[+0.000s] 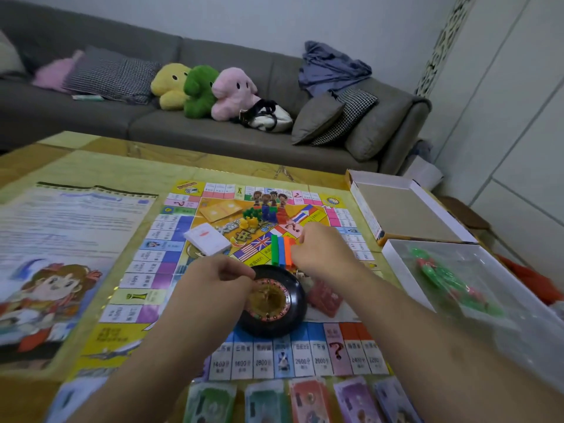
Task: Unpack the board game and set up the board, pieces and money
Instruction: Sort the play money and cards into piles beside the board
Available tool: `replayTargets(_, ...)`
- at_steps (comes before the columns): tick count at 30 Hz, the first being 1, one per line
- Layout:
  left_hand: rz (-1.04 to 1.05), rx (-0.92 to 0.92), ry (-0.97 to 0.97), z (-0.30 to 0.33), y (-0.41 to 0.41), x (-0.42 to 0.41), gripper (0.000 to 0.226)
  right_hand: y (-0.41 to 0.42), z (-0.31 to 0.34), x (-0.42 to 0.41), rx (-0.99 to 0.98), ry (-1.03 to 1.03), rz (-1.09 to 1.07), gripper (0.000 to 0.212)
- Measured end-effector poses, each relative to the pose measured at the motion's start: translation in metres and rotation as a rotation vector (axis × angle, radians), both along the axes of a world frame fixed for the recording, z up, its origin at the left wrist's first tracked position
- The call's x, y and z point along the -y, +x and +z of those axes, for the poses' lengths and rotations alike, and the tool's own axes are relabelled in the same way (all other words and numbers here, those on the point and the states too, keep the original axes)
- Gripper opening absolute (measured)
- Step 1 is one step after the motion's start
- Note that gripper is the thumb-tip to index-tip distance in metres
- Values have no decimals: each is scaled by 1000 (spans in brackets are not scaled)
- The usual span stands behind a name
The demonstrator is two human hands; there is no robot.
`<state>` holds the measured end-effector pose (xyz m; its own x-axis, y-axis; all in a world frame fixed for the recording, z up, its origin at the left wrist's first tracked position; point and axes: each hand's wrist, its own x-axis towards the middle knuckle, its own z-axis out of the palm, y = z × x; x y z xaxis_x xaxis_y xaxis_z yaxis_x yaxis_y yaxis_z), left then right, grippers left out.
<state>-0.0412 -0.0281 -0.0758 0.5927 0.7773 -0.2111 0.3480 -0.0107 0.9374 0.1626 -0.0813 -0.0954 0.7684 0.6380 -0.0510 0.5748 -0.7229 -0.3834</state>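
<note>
While the board [158,264] lies unfolded on the desk [91,166], my left hand [219,276] pinches the rim of the black roulette wheel [274,303] to steady it. My right hand [320,248] seems to grip the coloured blocks [282,250] (fingers partly hidden). Money stacks [308,398] line the near edge; the card deck [207,238] crowds the centre.

Left hand [221,277] at roulette wheel [276,300], right hand [320,248] touching coloured bars [282,250], game board [171,239] spread flat
</note>
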Motion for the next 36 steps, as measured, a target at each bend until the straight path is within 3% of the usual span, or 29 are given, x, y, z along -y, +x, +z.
replayTargets(6, 22, 7, 3, -3, -2, -17, 20, 1, -10, -52, 25, -156, -40, 66)
replayTargets(7, 22, 9, 3, -3, -2, -18, 19, 1, -11, -56, 38, -175, -46, 67)
replayTargets(11, 24, 5, 20, -4, -4, -22, 18, -3, -18, -65, 60, -164, -51, 30)
replayTargets(26, 32, 13, 12, -3, -5, -22, 17, -7, -17, -64, 7, 13, -16, 38)
replayTargets(36, 2, -18, 32, -5, -1, -22, 20, -11, -29, -73, 24, -4, 24, 40)
